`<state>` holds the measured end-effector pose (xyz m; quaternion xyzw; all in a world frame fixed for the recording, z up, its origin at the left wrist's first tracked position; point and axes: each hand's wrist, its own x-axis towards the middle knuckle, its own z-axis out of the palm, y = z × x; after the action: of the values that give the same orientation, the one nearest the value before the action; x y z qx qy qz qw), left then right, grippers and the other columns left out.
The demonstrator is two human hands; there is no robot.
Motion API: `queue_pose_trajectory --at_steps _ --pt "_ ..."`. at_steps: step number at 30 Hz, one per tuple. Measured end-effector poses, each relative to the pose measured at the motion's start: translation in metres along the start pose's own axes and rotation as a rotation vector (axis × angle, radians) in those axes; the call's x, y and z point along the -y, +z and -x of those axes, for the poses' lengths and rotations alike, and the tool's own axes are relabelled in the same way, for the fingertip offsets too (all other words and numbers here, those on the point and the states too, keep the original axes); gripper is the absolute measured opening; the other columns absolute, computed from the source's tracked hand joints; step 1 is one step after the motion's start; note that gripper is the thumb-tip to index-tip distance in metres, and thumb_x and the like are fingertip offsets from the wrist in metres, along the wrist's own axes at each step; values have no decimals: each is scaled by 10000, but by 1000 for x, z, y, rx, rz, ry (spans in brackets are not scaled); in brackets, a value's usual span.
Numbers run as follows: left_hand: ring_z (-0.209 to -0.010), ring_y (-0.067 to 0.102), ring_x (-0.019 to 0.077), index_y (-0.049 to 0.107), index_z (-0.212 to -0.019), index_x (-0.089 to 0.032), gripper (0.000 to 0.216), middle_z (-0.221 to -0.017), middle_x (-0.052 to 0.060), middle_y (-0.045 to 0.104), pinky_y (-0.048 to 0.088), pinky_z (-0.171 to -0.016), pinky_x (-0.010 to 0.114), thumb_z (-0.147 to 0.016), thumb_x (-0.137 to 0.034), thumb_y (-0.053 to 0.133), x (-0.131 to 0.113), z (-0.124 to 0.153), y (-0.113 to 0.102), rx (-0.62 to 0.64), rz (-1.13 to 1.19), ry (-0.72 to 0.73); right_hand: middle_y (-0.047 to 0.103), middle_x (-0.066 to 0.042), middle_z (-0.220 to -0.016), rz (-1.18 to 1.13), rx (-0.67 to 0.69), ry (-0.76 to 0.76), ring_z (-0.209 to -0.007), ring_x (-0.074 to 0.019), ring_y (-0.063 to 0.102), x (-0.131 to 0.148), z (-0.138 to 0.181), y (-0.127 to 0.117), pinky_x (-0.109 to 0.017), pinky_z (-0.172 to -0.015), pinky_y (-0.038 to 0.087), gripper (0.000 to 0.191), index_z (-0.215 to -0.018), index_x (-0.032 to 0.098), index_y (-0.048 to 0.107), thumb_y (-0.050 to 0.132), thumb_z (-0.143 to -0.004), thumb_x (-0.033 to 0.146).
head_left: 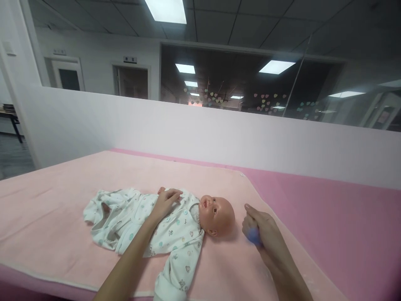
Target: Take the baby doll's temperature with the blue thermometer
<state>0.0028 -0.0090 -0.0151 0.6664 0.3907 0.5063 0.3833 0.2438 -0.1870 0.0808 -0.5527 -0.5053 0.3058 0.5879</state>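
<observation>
A baby doll (216, 215) in a white patterned romper (131, 221) lies on its back on a light pink blanket (56, 200), head toward the right. My left hand (165, 204) rests flat on the doll's chest, fingers spread. My right hand (260, 230) sits on the blanket just right of the doll's head, fingers curled around a small blue object (253, 236) that is mostly hidden by the hand.
The blanket covers a brighter pink surface (328, 225) that shows on the right. A white partition wall (200, 129) runs behind it, with glass panels above. A dark doorway (133, 82) and a desk (9, 115) stand at the far left.
</observation>
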Motion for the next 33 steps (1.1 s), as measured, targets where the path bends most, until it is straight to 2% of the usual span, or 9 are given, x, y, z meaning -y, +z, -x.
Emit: queue_pose_trajectory --at_steps 8,12,15,20,23,25,27,30,33 --pt "-738 618 209 679 -827 -174 284 -676 41 663 461 -729 334 -740 -403 536 -5 3 1 5 -9 38 200 83 -364 -111 32 62 -343 -46 165 0 6 -3 -218 -331 159 549 -408 219 238 552 -699 562" --pt "-768 608 211 691 -847 -181 274 -690 40 665 456 -758 329 -729 -397 571 -15 8 -3 29 74 16 225 74 -359 49 -56 -37 -339 -52 188 -8 14 -2 -221 -337 193 547 -408 212 268 527 -730 570" --pt "-864 593 228 709 -836 -193 256 -825 57 682 452 -778 321 -728 -393 593 -26 15 -6 184 117 10 304 50 -365 243 -154 -113 -358 -72 293 -27 28 -1 -216 -373 264 519 -422 199 329 499 -782 532" --pt "-947 562 231 717 -868 -206 239 -988 73 642 446 -793 300 -681 -349 674 -36 20 -5 493 -5 71 505 9 -456 769 -401 -482 -394 -84 424 -80 58 -5 -204 -430 334 409 -548 180 559 471 -849 443" --pt "-966 552 221 715 -850 -197 232 -1002 76 621 437 -804 292 -676 -346 687 -34 19 -5 547 -63 71 637 -24 -600 967 -280 -788 -490 -99 553 -105 70 -8 -194 -511 386 368 -730 189 671 368 -921 277" --pt "-981 547 218 710 -824 -188 214 -1011 74 613 427 -822 292 -670 -337 696 -32 18 -6 558 -66 67 661 -26 -635 1064 -201 -900 -522 -109 585 -115 72 -6 -203 -520 386 413 -823 208 686 289 -935 188" --pt "-976 548 214 703 -790 -179 193 -1004 73 615 421 -831 294 -668 -329 699 -30 17 -7 562 -53 66 644 -21 -587 1111 -192 -865 -484 -112 572 -121 71 -1 -211 -484 366 436 -811 208 679 264 -944 212" --pt "-948 558 207 694 -756 -172 171 -972 67 628 414 -837 302 -669 -318 699 -30 17 -8 576 -30 66 599 0 -506 1119 -180 -665 -430 -112 552 -128 64 10 -211 -429 333 409 -715 198 630 316 -935 340" --pt "-945 562 207 694 -776 -176 166 -963 63 638 411 -842 308 -678 -311 693 -32 18 -9 594 -19 62 592 22 -483 1186 -63 -568 -395 -118 545 -132 55 20 -215 -389 276 297 -691 207 593 413 -894 328"
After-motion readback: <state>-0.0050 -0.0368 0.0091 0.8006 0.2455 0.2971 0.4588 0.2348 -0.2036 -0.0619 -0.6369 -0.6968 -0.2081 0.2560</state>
